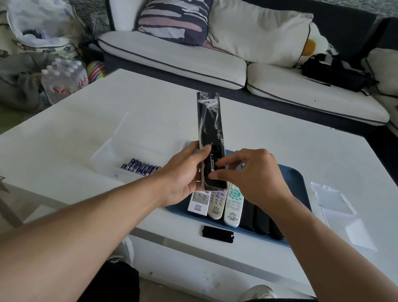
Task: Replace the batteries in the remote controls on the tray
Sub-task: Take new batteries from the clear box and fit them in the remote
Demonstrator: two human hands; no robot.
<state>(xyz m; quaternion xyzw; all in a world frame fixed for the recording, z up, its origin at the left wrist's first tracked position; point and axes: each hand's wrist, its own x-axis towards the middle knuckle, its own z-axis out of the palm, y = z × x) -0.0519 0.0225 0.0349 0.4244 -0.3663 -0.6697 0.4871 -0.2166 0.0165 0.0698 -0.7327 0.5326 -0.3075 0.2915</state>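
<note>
Head view: the left hand (184,174) grips a long black remote (211,139) by its lower end, tilted up above a blue tray (296,180). The right hand (253,176) has its fingertips curled into the remote's open battery bay. Three white remotes (216,204) lie on the tray below. Batteries (140,167) sit in a clear box at left; a black cover (217,234) lies on the white table (283,142).

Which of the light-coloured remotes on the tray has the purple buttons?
The middle one of the three light remotes on the blue tray. The left remote has grey buttons, and the right one has teal buttons.
</note>
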